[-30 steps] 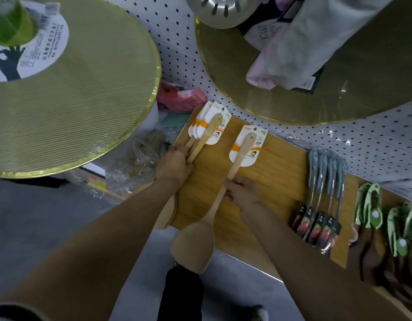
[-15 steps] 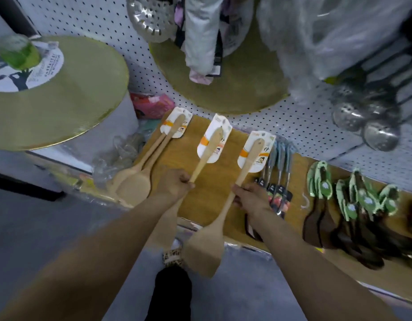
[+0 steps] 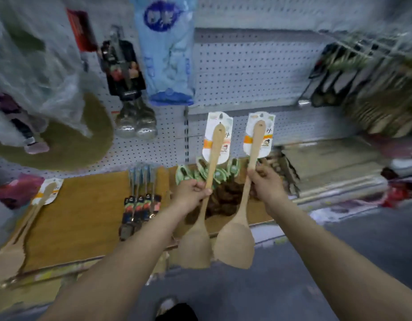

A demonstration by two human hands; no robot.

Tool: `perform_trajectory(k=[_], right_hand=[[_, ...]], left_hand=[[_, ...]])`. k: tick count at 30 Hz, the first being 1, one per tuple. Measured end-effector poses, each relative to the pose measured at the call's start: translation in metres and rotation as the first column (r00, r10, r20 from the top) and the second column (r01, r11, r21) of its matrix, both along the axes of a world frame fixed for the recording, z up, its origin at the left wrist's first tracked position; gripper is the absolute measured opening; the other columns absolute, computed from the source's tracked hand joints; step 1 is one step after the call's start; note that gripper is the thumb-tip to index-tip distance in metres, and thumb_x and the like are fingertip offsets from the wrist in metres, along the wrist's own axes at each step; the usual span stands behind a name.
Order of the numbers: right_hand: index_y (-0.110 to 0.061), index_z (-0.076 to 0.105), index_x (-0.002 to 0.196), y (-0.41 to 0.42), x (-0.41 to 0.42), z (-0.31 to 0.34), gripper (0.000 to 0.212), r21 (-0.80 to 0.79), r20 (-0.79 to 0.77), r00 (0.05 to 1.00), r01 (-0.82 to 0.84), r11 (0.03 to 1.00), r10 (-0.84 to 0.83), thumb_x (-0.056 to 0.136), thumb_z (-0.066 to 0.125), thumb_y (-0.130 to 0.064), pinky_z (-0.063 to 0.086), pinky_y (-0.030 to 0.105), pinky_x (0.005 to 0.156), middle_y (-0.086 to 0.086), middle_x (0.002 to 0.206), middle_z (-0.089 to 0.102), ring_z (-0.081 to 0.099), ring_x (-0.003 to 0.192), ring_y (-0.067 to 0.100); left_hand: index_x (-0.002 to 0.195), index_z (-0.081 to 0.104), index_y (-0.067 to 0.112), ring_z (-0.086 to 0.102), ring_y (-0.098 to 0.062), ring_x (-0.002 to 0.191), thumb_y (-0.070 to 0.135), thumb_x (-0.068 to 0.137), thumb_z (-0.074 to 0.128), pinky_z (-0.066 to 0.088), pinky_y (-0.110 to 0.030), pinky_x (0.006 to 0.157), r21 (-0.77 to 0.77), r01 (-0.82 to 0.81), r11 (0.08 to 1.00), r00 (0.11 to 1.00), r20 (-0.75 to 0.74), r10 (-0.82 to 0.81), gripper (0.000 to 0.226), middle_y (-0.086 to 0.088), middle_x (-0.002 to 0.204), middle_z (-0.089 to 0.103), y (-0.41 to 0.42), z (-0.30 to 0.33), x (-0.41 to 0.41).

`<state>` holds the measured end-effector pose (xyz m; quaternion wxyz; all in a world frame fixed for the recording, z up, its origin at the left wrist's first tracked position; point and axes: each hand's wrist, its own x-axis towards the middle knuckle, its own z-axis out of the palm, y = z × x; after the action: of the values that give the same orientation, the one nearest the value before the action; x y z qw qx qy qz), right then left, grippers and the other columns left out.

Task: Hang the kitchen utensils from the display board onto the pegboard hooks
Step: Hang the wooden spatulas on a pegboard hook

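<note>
White pegboard (image 3: 242, 72) fills the bg, w/ a wooden display board (image 3: 84, 218) leaning below it. Left hand (image 3: 192, 193) grips one wooden spatula (image 3: 201, 205) mid-handle, right hand (image 3: 266, 185) grips a second wooden spatula (image 3: 241, 216) the same way. Both held upright, blades down, label cards up top in front of the pegboard, side by side and just apart. Another spatula pair (image 3: 19, 232) lies on the board's left edge, a row of blue-handled utensils (image 3: 140, 198) in the middle, green-carded dark spoons (image 3: 223, 179) behind the hands. Pic's blurry toward the edges tbh.
</note>
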<state>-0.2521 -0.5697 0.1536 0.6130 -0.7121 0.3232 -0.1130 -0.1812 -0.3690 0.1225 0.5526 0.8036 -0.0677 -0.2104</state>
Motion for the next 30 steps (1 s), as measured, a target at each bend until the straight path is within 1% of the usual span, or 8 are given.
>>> perform_trajectory(k=[4,7,12,17,22,25,27,30], right_hand=[[-0.016,0.06,0.086,-0.094,-0.028,0.029,0.018,0.029,0.125,0.98,0.15,0.988,-0.153,0.1,0.06,-0.028,0.047,0.026,0.046,-0.002,0.059,0.064,0.055,0.047,0.011],[-0.012,0.058,0.084,-0.157,-0.043,0.046,0.019,0.03,0.178,0.955,0.234,0.972,-0.236,0.102,0.056,-0.019,0.046,0.023,0.042,0.003,0.06,0.058,0.054,0.042,0.01],[-0.009,0.064,0.082,-0.272,-0.057,0.067,0.021,0.013,0.262,0.9,0.357,0.934,-0.348,0.101,0.058,-0.018,0.057,0.041,0.072,0.017,0.081,0.063,0.061,0.074,0.025],[-0.019,0.067,0.095,-0.395,-0.057,0.095,0.01,-0.033,0.319,0.864,0.421,0.906,-0.39,0.095,0.065,-0.01,0.057,0.035,0.07,0.003,0.081,0.063,0.064,0.077,0.02],[-0.026,0.067,0.09,-0.505,-0.05,0.118,0.02,-0.063,0.308,0.85,0.466,0.882,-0.427,0.092,0.064,-0.006,0.053,0.039,0.071,0.007,0.084,0.066,0.062,0.078,0.023],[-0.024,0.069,0.092,-0.56,-0.046,0.115,0.008,-0.02,0.332,0.834,0.474,0.88,-0.441,0.094,0.065,-0.017,0.056,0.043,0.079,0.017,0.092,0.071,0.067,0.082,0.025],[-0.018,0.069,0.092,-0.598,-0.044,0.11,0.009,-0.002,0.336,0.832,0.469,0.883,-0.441,0.095,0.067,-0.027,0.056,0.042,0.074,0.015,0.088,0.071,0.066,0.076,0.022],[-0.013,0.07,0.09,-0.655,-0.04,0.098,0.023,0.021,0.327,0.846,0.44,0.898,-0.422,0.097,0.065,-0.034,0.047,0.026,0.053,0.003,0.071,0.066,0.058,0.056,0.011]], left_hand=[[0.071,0.057,0.021,0.057,-0.018,0.069,0.012,0.082,0.077,0.045,-0.027,0.067,-0.037,0.145,0.989,0.988,0.068,-0.142,0.025,-0.001,0.07,0.059,-0.106,0.035,-0.007],[0.072,0.061,0.022,0.058,-0.016,0.071,0.014,0.081,0.079,0.046,-0.028,0.072,-0.028,0.226,0.974,0.965,0.142,-0.22,0.022,0.001,0.071,0.061,-0.179,0.054,-0.006],[0.082,0.066,0.015,0.063,-0.017,0.071,0.017,0.081,0.079,0.05,-0.026,0.068,-0.057,0.349,0.936,0.924,0.186,-0.333,0.013,-0.002,0.076,0.068,-0.307,0.068,0.005],[0.092,0.064,0.002,0.063,-0.013,0.064,0.011,0.085,0.075,0.052,-0.019,0.055,-0.149,0.434,0.889,0.897,0.16,-0.411,0.016,-0.008,0.078,0.066,-0.443,0.09,0.016],[0.088,0.062,0.002,0.067,-0.016,0.072,0.01,0.084,0.075,0.058,-0.029,0.067,-0.22,0.466,0.857,0.885,0.123,-0.449,0.016,-0.006,0.083,0.066,-0.553,0.107,0.026],[0.081,0.062,0.01,0.066,-0.017,0.072,0.011,0.084,0.075,0.059,-0.034,0.072,-0.187,0.495,0.848,0.868,0.145,-0.475,0.014,-0.006,0.077,0.065,-0.605,0.111,0.029],[0.08,0.062,0.012,0.065,-0.019,0.071,0.011,0.084,0.076,0.06,-0.039,0.074,-0.164,0.498,0.851,0.865,0.157,-0.476,0.015,-0.007,0.075,0.065,-0.637,0.109,0.03],[0.08,0.063,0.011,0.067,-0.022,0.074,0.009,0.083,0.076,0.06,-0.046,0.077,-0.129,0.48,0.868,0.873,0.167,-0.458,0.014,-0.013,0.078,0.067,-0.683,0.101,0.027]])
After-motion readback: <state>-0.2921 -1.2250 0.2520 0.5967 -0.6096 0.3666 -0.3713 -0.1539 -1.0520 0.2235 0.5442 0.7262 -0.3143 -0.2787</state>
